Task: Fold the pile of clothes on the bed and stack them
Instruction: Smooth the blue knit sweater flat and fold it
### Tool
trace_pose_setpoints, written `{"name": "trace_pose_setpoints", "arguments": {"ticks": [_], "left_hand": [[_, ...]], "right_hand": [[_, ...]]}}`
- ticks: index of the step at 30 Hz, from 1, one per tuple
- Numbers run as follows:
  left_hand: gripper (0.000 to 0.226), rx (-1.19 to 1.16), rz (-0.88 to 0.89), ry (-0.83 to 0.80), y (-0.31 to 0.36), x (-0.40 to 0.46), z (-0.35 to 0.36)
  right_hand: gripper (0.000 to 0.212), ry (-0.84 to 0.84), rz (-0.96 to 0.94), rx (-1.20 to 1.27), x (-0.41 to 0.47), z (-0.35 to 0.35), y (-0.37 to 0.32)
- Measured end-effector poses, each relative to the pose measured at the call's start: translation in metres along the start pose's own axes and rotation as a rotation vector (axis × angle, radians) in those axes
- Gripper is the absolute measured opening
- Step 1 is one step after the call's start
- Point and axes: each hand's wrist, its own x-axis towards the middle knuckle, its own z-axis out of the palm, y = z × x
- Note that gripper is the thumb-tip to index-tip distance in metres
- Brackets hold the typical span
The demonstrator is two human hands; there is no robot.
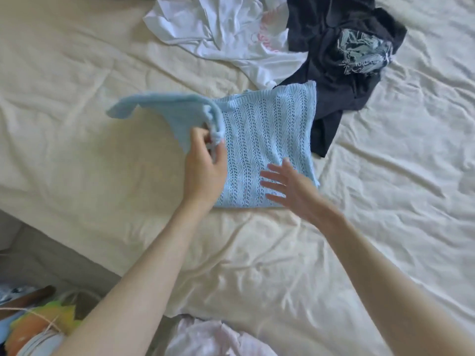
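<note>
The light blue knit top (pixel 267 147) lies flat mid-bed on the cream sheet (pixel 77 124), its far edge touching the dark garment (pixel 341 80) and white shirt (pixel 218 29). The left hand (pixel 205 163) pinches its lifted left sleeve; the right hand (pixel 290 186), fingers spread, hovers at its near right corner, with bare sheet left and right.

Head camera looks steeply down, close over the bed (pixel 77 73).

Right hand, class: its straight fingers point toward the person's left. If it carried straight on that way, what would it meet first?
Probably the left hand, which pinches the lifted sleeve of the light blue knit sweater. The right hand lies over the sweater's body; height above it is unclear.
</note>
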Motion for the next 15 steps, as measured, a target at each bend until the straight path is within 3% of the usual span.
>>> {"name": "trace_pose_setpoints", "arguments": {"ticks": [3, 5, 6, 8, 11, 15], "left_hand": [[0.015, 0.155, 0.111, -0.344, 0.018, -0.023, 0.058], [0.031, 0.351, 0.187, -0.627, 0.009, -0.042, 0.087], [0.035, 0.433, 0.237, -0.685, 0.001, -0.05, 0.095], [0.042, 0.539, 0.315, -0.615, -0.017, -0.059, 0.094], [0.06, 0.677, 0.236, -0.432, -0.043, -0.059, 0.072], [0.073, 0.73, 0.107, -0.427, -0.063, -0.049, 0.045]], "right_hand": [[0.046, 0.095, -0.067, 0.188, 0.0, -0.044, -0.02], [0.048, 0.161, -0.057, 0.138, 0.004, -0.064, -0.022], [0.045, 0.194, -0.038, 0.077, 0.007, -0.07, -0.02], [0.033, 0.22, -0.008, -0.016, 0.013, -0.077, -0.015], [0.018, 0.303, 0.007, -0.124, 0.026, -0.077, -0.007], [0.015, 0.431, -0.114, -0.281, 0.03, -0.063, -0.005]]}}
